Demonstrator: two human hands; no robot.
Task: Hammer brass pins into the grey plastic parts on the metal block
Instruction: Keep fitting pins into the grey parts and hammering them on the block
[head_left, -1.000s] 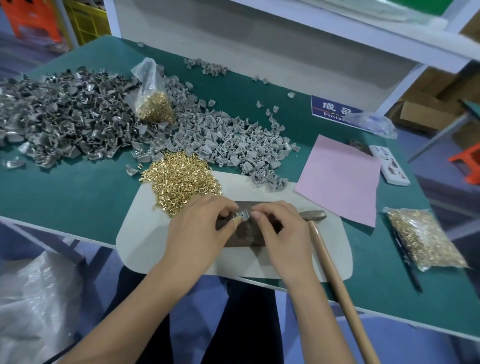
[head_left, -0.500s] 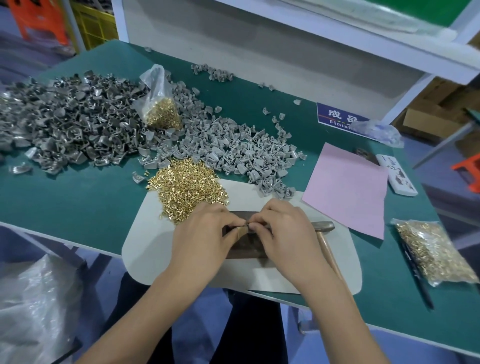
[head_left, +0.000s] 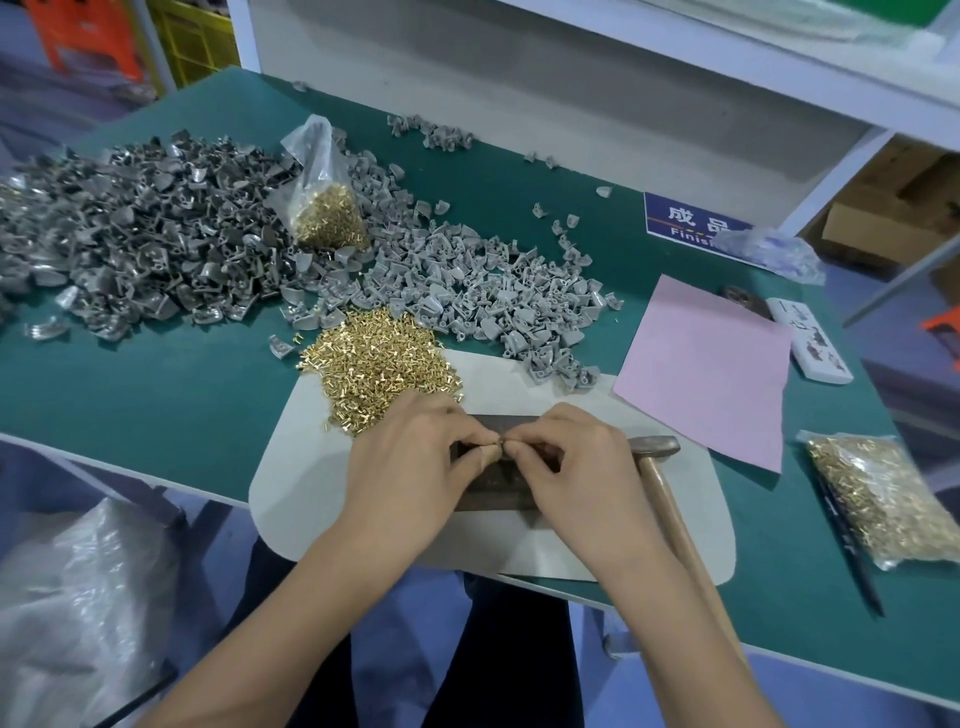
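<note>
Head view: L hand (head_left: 410, 457) and R hand (head_left: 566, 462) meet fingertip to fingertip over the metal block (head_left: 498, 486), which sits on a pale mat (head_left: 311, 493) at the near table edge. Both hands pinch a small grey plastic part (head_left: 500, 442) between thumb and forefinger; whether a pin is seated in it cannot be told. Loose brass pins (head_left: 379, 364) lie heaped at the mat's far-left corner, just beside the L hand. Unworked grey parts (head_left: 467, 291) are piled behind. Hammer (head_left: 660, 467) lies flat, head just right of the R hand, not held. Pink sheet (head_left: 711, 364) and bagged pins (head_left: 883, 493) further right.
</note>
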